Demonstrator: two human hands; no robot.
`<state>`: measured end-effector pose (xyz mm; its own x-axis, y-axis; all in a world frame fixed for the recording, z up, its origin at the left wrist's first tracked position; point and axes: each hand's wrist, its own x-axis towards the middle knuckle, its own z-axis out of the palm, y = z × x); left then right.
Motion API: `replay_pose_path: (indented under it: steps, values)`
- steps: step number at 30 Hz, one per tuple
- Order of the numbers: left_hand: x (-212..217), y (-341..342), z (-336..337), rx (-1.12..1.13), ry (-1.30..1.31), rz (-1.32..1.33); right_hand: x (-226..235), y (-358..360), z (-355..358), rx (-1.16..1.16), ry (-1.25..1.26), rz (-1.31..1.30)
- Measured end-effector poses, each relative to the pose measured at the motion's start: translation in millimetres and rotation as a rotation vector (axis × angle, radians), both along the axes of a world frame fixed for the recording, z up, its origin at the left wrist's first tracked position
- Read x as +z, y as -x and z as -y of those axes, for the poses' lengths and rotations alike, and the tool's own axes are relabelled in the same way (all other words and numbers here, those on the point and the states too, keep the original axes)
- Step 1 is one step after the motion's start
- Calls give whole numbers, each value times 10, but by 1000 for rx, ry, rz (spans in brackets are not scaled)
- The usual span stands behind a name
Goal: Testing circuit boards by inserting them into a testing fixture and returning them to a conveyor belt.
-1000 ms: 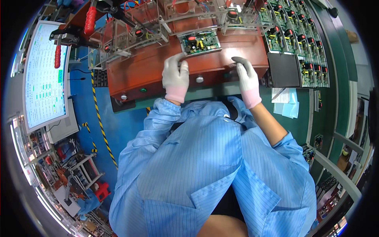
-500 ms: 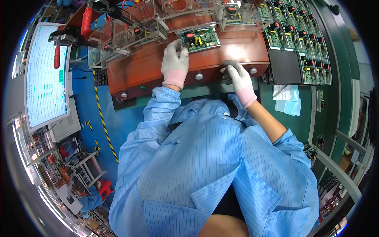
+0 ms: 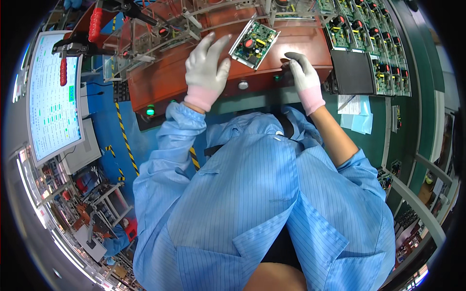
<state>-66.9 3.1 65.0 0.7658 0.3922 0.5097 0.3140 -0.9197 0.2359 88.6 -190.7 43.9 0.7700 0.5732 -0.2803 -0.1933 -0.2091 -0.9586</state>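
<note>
Green circuit board (image 3: 255,43) lying askew between two gloved hands

Board is resting on top of the red-brown box (image 3: 165,80), a little right of its middle, sitting slantwise to the front edge with its nearest corner pointing down close to that edge. Red round part and yellow parts are showing on its face. Cannot tell if it is lying fully flat.

Left hand (image 3: 206,68), in a greyish-white glove with pink cuff, is reaching over the box's front edge just left of the board. Fingers are spreading apart, thumb standing away; the hand is gripping nothing. Contact with the board: cannot tell.

Right hand (image 3: 306,80), same kind of glove, is hanging at the front edge, right of the board and apart from it. Fingers are bending loosely, not closing into a fist. Cannot tell whether the fingertips are touching the box.

On the box front, a green light (image 3: 150,110) is glowing near the left corner; a silver button (image 3: 243,85) is sitting near the middle. Clear fixture (image 3: 144,58) is standing along the back edge. Beyond the right edge, a black pad (image 3: 353,77) is lying beside rows of similar boards (image 3: 361,24).
</note>
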Motion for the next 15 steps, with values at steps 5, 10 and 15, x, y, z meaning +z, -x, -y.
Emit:
replay_pose_path:
  steps: [5,10,15]
  values:
    - [157,-198,-117,-177,-14,-342,-6,22,-42,-6,16,35]
    - [275,-404,-164,-199,-191,-675,57,7,-71,59,60,89]
    - [319,-524,-194,-227,-260,-716,61,34,-196,174,161,374]
